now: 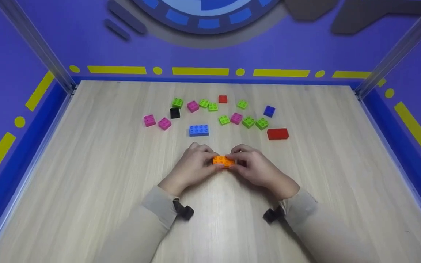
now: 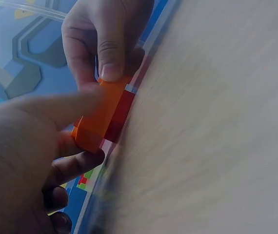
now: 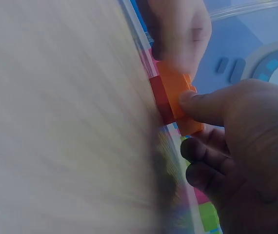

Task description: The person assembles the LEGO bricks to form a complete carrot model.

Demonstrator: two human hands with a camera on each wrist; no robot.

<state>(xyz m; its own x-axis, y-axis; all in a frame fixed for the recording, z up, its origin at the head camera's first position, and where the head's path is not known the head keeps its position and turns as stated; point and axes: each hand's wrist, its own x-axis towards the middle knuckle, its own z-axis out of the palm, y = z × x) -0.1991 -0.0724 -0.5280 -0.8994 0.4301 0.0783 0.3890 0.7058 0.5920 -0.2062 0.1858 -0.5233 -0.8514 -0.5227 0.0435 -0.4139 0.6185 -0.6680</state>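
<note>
Near the middle of the table, both hands pinch an orange toy building brick [image 1: 222,160] with studs on top. The left hand [image 1: 197,164] grips its left end between thumb and fingers. At the right end, the thumb and fingers of the right hand [image 1: 257,166] hold it. In the right wrist view a red brick [image 3: 162,100] lies directly under the orange one, on its table side; red also shows there in the left wrist view. From the head view this red layer is hidden. Fingers cover parts of the orange brick.
Beyond the hands lie a blue eight-stud brick [image 1: 198,130] and a red brick [image 1: 277,134] at the right. Farther back are several green bricks [image 1: 248,122], several pink bricks [image 1: 149,120], a black brick [image 1: 175,113], a dark blue brick [image 1: 269,111] and a small red brick [image 1: 223,99]. Printed panels [image 1: 210,54] enclose the table.
</note>
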